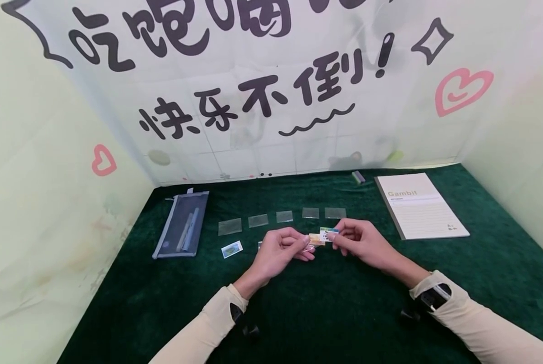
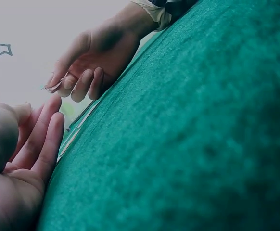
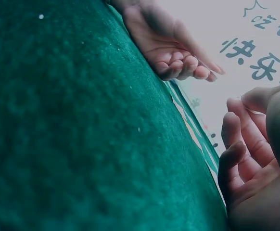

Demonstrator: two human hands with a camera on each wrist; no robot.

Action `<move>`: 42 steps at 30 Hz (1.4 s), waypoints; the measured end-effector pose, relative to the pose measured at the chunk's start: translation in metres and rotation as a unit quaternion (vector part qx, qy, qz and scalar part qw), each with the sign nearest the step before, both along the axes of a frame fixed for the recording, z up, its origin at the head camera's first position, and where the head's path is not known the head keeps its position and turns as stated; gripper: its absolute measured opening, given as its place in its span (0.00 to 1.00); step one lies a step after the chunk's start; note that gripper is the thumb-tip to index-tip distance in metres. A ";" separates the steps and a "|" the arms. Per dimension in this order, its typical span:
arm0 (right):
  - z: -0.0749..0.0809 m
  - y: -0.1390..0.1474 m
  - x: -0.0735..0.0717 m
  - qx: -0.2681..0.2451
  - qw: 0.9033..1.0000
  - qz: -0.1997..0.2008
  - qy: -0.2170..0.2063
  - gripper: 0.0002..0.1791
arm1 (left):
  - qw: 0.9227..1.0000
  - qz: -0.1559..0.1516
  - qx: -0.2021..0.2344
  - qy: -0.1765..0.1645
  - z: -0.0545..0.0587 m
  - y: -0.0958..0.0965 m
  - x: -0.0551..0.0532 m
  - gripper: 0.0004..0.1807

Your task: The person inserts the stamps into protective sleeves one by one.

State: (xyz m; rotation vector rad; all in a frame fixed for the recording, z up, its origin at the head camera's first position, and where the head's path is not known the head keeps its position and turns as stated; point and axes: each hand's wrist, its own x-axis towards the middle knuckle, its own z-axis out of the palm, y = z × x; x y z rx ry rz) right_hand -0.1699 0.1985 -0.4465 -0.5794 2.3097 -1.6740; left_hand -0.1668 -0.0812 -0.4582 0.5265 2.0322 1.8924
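Observation:
My right hand (image 1: 362, 243) pinches a small white stamp with a blue top edge (image 1: 328, 234) between thumb and forefinger. In the left wrist view, thin paper edges (image 2: 54, 88) stick out from that pinch. Close by on the left is my left hand (image 1: 279, 249), thumb and forefinger drawn together and the other fingers bent; I cannot tell whether they hold anything. An orange stamp (image 1: 316, 239) shows between the two hands. A blue-green stamp (image 1: 232, 249) lies on the cloth to the left. The left hand mostly hides another stamp (image 1: 260, 246).
Behind the hands, several clear plastic sleeves (image 1: 230, 226) lie in a row on the green cloth (image 1: 340, 303). A mesh pencil pouch (image 1: 169, 237) with pens is at left, a notebook (image 1: 428, 215) at right. A small eraser-like block (image 1: 358, 177) lies near the back wall.

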 end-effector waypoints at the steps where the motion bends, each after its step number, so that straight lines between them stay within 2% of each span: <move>1: 0.000 0.000 0.000 -0.002 1.000 -0.004 -0.003 0.12 | 1.000 -0.001 0.001 -0.002 0.000 0.000 0.000 0.20; 4: -0.001 0.002 -0.001 -0.005 1.000 -0.010 -0.015 0.13 | 1.000 -0.001 0.004 -0.007 0.001 0.000 0.000 0.22; 8: -0.001 0.002 -0.001 -0.012 1.000 0.005 -0.027 0.13 | 1.000 -0.003 0.004 -0.004 0.001 0.000 0.000 0.21; 12: -0.001 0.002 -0.001 -0.008 0.999 0.023 -0.025 0.12 | 1.000 -0.007 0.001 0.001 0.001 0.000 0.000 0.18; 20: -0.003 0.000 -0.002 0.014 0.998 0.053 -0.008 0.09 | 1.000 -0.012 0.002 -0.014 0.000 -0.002 -0.001 0.17; 42: 0.000 -0.003 0.000 0.054 0.997 0.047 -0.010 0.12 | 1.000 -0.018 -0.001 -0.021 0.001 0.000 0.000 0.16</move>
